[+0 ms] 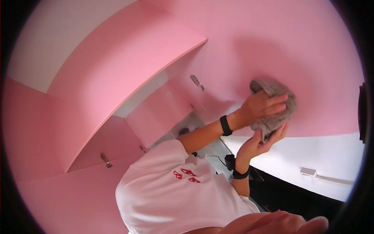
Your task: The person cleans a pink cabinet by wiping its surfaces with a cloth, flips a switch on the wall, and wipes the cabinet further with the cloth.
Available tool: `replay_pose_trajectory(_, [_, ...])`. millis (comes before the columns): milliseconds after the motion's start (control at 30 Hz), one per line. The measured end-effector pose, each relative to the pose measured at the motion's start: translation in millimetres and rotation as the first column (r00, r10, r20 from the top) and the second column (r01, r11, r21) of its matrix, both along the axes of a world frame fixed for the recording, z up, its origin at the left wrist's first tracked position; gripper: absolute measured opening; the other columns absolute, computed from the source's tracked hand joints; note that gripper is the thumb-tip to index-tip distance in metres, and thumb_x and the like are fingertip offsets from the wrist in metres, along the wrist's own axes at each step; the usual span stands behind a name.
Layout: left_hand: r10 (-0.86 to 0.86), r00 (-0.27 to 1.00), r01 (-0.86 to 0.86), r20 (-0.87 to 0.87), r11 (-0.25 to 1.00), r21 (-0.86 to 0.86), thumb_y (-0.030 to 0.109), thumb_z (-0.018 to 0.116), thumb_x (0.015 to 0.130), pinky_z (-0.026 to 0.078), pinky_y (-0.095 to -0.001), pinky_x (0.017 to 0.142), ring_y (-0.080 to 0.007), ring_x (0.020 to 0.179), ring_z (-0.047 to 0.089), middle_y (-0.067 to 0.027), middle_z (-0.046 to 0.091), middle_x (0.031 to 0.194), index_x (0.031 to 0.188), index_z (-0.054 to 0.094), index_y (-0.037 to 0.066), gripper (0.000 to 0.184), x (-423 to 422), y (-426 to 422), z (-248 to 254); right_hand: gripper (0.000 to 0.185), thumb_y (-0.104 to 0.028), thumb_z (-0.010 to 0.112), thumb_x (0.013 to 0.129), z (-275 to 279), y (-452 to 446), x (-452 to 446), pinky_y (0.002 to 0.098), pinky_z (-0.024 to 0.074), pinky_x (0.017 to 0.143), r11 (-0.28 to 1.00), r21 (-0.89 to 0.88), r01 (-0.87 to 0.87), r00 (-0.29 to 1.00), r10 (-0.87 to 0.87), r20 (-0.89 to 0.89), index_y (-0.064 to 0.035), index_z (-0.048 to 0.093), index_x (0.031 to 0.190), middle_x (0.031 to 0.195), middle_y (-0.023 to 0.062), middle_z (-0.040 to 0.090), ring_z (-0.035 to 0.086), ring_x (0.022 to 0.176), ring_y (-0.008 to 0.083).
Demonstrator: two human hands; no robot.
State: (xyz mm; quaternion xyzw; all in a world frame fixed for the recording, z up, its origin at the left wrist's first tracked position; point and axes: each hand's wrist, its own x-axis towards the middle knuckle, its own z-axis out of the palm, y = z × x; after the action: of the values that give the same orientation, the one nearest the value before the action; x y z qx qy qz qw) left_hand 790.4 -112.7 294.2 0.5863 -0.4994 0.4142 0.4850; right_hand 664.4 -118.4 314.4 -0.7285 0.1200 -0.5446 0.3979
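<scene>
A grey cloth (289, 109), bunched up, lies against the pink panel (323, 78) on the right. My left hand (263, 106) rests over its middle with the fingers bent across the fabric, pressing it to the surface. Lower down, my right hand (269, 139) grips the cloth's bottom edge between thumb and fingers. Black bands circle both wrists, and the right one carries a small black device (230, 161). Folds of the cloth hide parts of the fingers.
To the left is an open pink cabinet with a shelf panel (128, 66) and metal hinges (197, 82) (105, 160). A white wall with a small white box (308, 171) and cable trunking stands at lower right. Grey floor (210, 150) shows below the arms.
</scene>
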Motion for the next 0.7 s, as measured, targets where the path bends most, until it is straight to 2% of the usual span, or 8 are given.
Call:
replay_pose_trajectory(67, [-0.018, 0.996, 0.009, -0.088, 0.995, -0.098, 0.016, 0.072, 0.084, 0.056, -0.0408, 0.087, -0.0354, 0.106, 0.065, -0.0095, 0.059, 0.142, 0.13, 0.057, 0.017, 0.048, 20.9, 17.3, -8.9, 0.07, -0.006, 0.058, 0.085, 6.5, 13.5, 23.3, 0.0505, 0.0263, 0.119, 0.987, -0.157, -0.039, 0.992, 0.019, -0.128, -0.0015, 0.041, 0.153, 0.158, 0.0209, 0.033, 0.033, 0.146, 0.0398])
replay_pose_trajectory(100, [-0.04, 0.988, 0.012, -0.15, 0.983, -0.184, 0.018, 0.073, 0.084, 0.056, -0.0398, 0.088, -0.0372, 0.107, 0.066, -0.0107, 0.06, 0.141, 0.131, 0.058, 0.017, 0.05, 33.5, 27.2, -12.7, 0.07, -0.006, 0.058, 0.085, 5.3, 20.0, 37.1, 0.0505, 0.0263, 0.119, 0.986, -0.163, -0.032, 0.989, 0.008, -0.147, -0.0015, 0.041, 0.153, 0.158, 0.0209, 0.033, 0.033, 0.146, 0.0398])
replay_pose_trajectory(167, [-0.071, 0.982, 0.028, -0.178, 0.972, -0.232, 0.021, 0.072, 0.086, 0.055, -0.0408, 0.091, -0.0374, 0.112, 0.064, -0.0126, 0.057, 0.144, 0.134, 0.056, 0.016, 0.052, 60.1, 48.6, -21.3, 0.07, -0.003, 0.061, 0.082, 3.8, 29.8, 65.5, 0.0505, 0.0269, 0.118, 0.95, -0.278, -0.139, 0.98, 0.092, -0.175, -0.0008, 0.045, 0.15, 0.155, 0.0218, 0.036, 0.034, 0.144, 0.041])
replay_pose_trajectory(233, [-0.111, 0.974, 0.053, -0.196, 0.959, -0.279, 0.024, 0.072, 0.088, 0.055, -0.0419, 0.095, -0.0376, 0.117, 0.063, -0.0145, 0.054, 0.147, 0.137, 0.053, 0.016, 0.054, 89.0, 61.4, -34.7, 0.069, -0.002, 0.062, 0.081, 4.7, 46.1, 94.5, 0.0501, 0.0278, 0.118, 0.934, -0.303, -0.19, 0.969, 0.129, -0.211, -0.0007, 0.047, 0.148, 0.154, 0.0221, 0.037, 0.035, 0.143, 0.0416])
replay_pose_trajectory(300, [-0.184, 0.94, 0.035, -0.286, 0.889, -0.457, 0.03, 0.068, 0.095, 0.049, -0.0439, 0.105, -0.0368, 0.13, 0.055, -0.0174, 0.045, 0.154, 0.146, 0.045, 0.015, 0.058, 111.8, 66.2, -49.9, 0.066, -0.001, 0.064, 0.079, 6.1, 62.0, 123.2, 0.0497, 0.0295, 0.117, 0.905, -0.31, -0.29, 0.945, 0.221, -0.24, -0.0004, 0.052, 0.144, 0.152, 0.0225, 0.04, 0.038, 0.141, 0.042])
replay_pose_trajectory(333, [-0.196, 0.931, 0.024, -0.307, 0.874, -0.486, 0.03, 0.068, 0.095, 0.048, -0.0441, 0.106, -0.0369, 0.13, 0.054, -0.0177, 0.045, 0.154, 0.146, 0.044, 0.015, 0.058, 119.9, 66.7, -53.4, 0.064, 0.0, 0.065, 0.078, 7.5, 67.7, 136.4, 0.0496, 0.0304, 0.116, 0.893, -0.3, -0.335, 0.932, 0.269, -0.242, -0.0003, 0.055, 0.142, 0.15, 0.0227, 0.041, 0.039, 0.141, 0.0419])
replay_pose_trajectory(500, [-0.137, 0.925, -0.067, -0.355, 0.859, -0.507, 0.031, 0.066, 0.096, 0.046, -0.0452, 0.108, -0.0373, 0.133, 0.052, -0.0193, 0.043, 0.154, 0.147, 0.042, 0.012, 0.059, 136.4, 80.6, -37.5, 0.063, 0.005, 0.063, 0.075, 48.0, 79.9, 169.0, 0.0471, 0.0351, 0.114, 0.855, -0.327, -0.402, 0.913, 0.346, -0.216, -0.0024, 0.061, 0.137, 0.145, 0.02, 0.047, 0.045, 0.135, 0.0401])
replay_pose_trajectory(700, [-0.034, 0.963, -0.099, -0.267, 0.879, -0.466, 0.033, 0.064, 0.098, 0.043, -0.0464, 0.11, -0.0378, 0.136, 0.049, -0.0213, 0.041, 0.155, 0.148, 0.04, 0.008, 0.061, 131.9, 74.0, 15.1, 0.067, 0.011, 0.061, 0.072, 65.7, 67.9, 160.3, 0.0436, 0.0405, 0.11, 0.849, -0.286, -0.444, 0.895, 0.433, -0.102, -0.0037, 0.062, 0.137, 0.143, 0.0177, 0.049, 0.049, 0.131, 0.0388])
